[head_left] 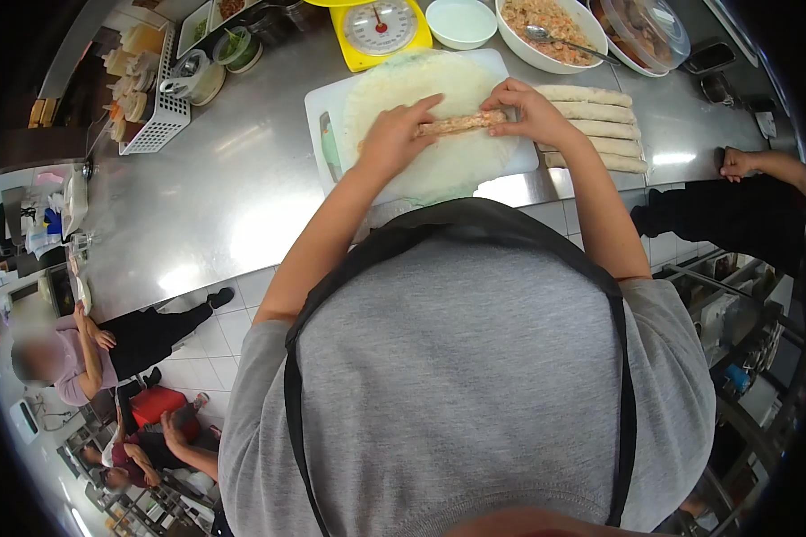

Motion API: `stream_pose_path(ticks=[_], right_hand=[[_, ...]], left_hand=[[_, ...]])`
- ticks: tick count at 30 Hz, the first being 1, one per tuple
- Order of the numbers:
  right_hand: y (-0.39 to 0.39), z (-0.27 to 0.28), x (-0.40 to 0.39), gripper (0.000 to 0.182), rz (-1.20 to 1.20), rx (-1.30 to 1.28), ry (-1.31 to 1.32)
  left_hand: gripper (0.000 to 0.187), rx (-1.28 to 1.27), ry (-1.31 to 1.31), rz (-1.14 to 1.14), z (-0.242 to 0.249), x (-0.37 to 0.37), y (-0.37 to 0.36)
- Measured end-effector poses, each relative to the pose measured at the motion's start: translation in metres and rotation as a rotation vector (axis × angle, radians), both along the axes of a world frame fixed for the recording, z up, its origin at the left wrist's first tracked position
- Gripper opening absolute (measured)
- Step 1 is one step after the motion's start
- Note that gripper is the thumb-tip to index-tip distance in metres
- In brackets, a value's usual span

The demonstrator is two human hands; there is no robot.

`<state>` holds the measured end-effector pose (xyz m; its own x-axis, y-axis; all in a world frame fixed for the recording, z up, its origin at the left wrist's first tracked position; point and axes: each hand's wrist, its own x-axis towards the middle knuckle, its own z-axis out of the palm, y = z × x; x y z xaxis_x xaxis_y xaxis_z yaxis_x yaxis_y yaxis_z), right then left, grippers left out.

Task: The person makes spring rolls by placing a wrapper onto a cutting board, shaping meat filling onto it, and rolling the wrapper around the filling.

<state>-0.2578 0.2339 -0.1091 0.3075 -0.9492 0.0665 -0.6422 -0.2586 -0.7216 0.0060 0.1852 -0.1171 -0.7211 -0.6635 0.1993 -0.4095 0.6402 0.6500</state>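
A long strip of pinkish minced filling [461, 124] lies across a pale round wrapper sheet [412, 82], which looks thin and slightly translucent. My left hand [394, 136] curls around the strip's left end, fingers above it and thumb by its lower side. At the right end, my right hand [530, 115] closes its thumb and fingers about the filling. Beneath the sheet is a white cutting board [316, 109]. Just right of my right hand, several pale finished rolls [600, 128] lie side by side.
Behind the board stand a yellow dial scale [381, 31], a pale bowl [461, 24], and a large bowl of filling [551, 34] with a spoon. A white basket of bottles [163, 103] is at left. Co-workers stand at left and right; a co-worker's hand [737, 165] is near the right edge.
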Motion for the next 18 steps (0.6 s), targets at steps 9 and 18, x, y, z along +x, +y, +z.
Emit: stream_pose_path(ticks=[9, 18], right_hand=[[-0.039, 0.024, 0.071, 0.027, 0.174, -0.169, 0.028], [-0.044, 0.003, 0.123, 0.011, 0.347, -0.137, 0.082]], left_hand=[[0.055, -0.011, 0.27, 0.306, -0.003, 0.075, 0.018], [0.041, -0.025, 0.164, 0.269, -0.007, 0.071, 0.013]])
